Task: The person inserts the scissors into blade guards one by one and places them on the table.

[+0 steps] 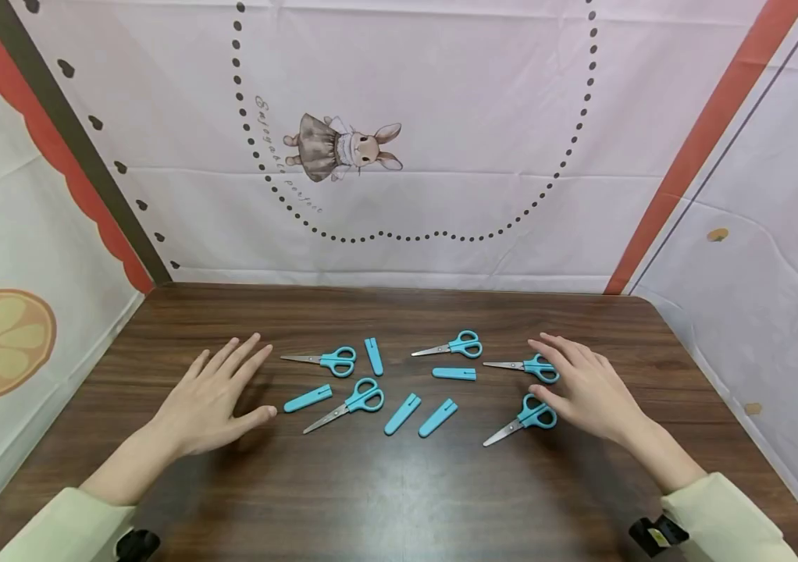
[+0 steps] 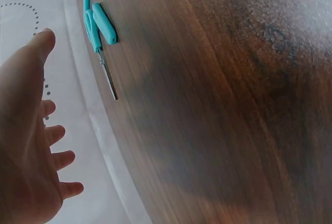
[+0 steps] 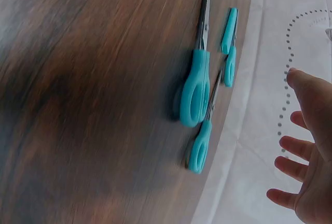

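Observation:
Several blue-handled scissors lie bare-bladed on the table, among several loose blue blade covers. My left hand (image 1: pixel 212 398), fingers spread, hovers left of one cover (image 1: pixel 308 398) and two scissors (image 1: pixel 338 361) (image 1: pixel 364 396). My right hand (image 1: pixel 589 390) is held over the right side, its fingers straight and apart. In the head view it partly overlaps the handles of two scissors (image 1: pixel 538 368) (image 1: pixel 531 417); the right wrist view shows it apart from the scissors (image 3: pixel 194 97). Another pair of scissors (image 1: pixel 465 344) lies at the back, behind a cover (image 1: pixel 454 374). Neither hand holds anything.
More blade covers (image 1: pixel 374 356) (image 1: pixel 402 414) (image 1: pixel 437 417) lie around the middle. The dark wooden table (image 1: pixel 399 499) meets a printed cloth (image 1: pixel 476 117) along its back edge, and cloth also hangs at both sides. Dark straps with devices sit at both wrists.

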The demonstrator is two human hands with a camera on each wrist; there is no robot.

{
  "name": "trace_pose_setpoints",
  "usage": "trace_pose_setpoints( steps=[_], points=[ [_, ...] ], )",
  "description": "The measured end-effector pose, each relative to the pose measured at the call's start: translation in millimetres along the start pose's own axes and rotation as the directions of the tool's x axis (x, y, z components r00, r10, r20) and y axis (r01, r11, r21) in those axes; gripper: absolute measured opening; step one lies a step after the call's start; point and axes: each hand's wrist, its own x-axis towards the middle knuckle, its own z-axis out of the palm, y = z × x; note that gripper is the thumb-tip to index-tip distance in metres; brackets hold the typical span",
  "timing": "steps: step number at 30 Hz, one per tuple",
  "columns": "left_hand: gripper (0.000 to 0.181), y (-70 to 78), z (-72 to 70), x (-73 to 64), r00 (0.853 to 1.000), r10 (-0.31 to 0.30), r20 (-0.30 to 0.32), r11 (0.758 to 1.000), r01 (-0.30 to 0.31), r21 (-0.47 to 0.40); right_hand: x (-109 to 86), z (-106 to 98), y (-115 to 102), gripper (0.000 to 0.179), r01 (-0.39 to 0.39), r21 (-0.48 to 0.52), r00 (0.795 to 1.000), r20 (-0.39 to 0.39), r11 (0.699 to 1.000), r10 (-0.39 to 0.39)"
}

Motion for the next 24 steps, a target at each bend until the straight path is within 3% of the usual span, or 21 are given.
trace_pose_setpoints(
  steps=[12,24],
  points=[
    [0.084,0.2,2.8,-0.9,0.999,0.020,-0.043,0.999,-0.021,-0.026,13.7,16.6,-19.6,0.055,0.090,0.039,0.994,-0.058,0.995,-0.087],
    [0.079,0.7,9.3,-2.3,0.993,0.061,-0.097,0.997,-0.066,-0.050,24.9,28.3,-41.8,0.047,0.106,0.111,0.994,-0.028,0.988,-0.103]
  ],
)
